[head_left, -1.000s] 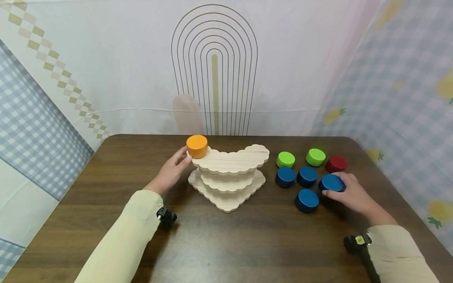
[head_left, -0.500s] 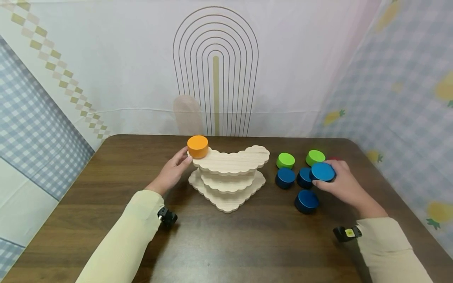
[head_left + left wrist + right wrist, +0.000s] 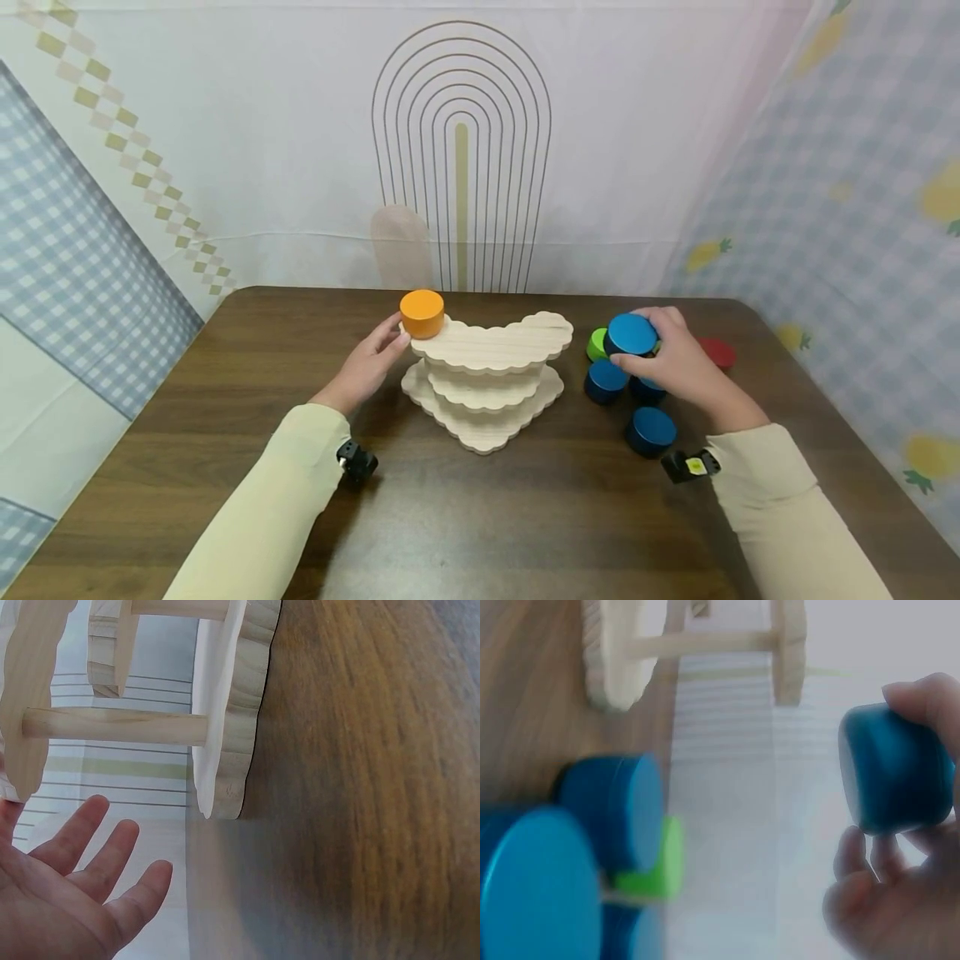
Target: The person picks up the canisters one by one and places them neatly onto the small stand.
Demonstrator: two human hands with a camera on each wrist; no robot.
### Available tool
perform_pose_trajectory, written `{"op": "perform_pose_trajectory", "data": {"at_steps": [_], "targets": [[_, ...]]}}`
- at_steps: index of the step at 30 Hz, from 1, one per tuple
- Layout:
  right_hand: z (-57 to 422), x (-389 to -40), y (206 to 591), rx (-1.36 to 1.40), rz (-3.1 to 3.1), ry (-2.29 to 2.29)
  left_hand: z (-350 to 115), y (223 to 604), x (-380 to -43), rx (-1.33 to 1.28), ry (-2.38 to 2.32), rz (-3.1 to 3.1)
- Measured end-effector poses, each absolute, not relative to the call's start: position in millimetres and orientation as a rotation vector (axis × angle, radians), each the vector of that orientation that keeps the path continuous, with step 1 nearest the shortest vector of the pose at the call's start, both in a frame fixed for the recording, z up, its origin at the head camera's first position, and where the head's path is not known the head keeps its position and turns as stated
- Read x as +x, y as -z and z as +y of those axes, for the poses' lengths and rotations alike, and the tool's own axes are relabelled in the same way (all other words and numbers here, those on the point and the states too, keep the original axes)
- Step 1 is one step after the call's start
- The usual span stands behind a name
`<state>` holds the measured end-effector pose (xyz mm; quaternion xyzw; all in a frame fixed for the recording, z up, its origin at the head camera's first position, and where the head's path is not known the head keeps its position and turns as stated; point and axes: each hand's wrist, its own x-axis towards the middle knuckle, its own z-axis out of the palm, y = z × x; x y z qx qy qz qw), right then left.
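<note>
A tiered pale wooden stand (image 3: 480,385) with scalloped edges has its top board (image 3: 491,345) held up on round posts. On that board's left end sits an orange cylinder block (image 3: 422,315). My left hand (image 3: 366,367) reaches that end, its fingertips right at the board's edge beside the block. The left wrist view shows several of its fingers (image 3: 112,859) extended, apart from the stand. My right hand (image 3: 678,354) holds a blue cylinder block (image 3: 630,333) between thumb and fingers, raised above the other blocks; the right wrist view shows this grip on the blue block (image 3: 896,769) too.
Right of the stand, blue blocks (image 3: 651,431) stand on the brown wooden table (image 3: 480,525). A green block (image 3: 597,344) is partly hidden behind the held block, and a red one (image 3: 717,353) lies further right. Patterned cloth (image 3: 300,167) hangs behind the table.
My right hand has lifted a blue block from the right of the group and carried it left over the others. The left hand keeps its place by the orange block.
</note>
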<state>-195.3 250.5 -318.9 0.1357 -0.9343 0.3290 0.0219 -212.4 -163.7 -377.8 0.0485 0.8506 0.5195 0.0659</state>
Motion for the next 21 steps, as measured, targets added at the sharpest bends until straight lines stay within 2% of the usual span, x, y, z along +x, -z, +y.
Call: {"op": "perform_pose_trajectory", "data": {"at_steps": [11, 21], "targets": [[204, -200, 303, 0.53, -2.834, -1.107, -162, 376, -209, 0.151, -1.6, 2.552], [164, -205, 306, 0.616, -2.792, -1.219, -162, 375, -208, 0.152, -1.603, 2.541]]}}
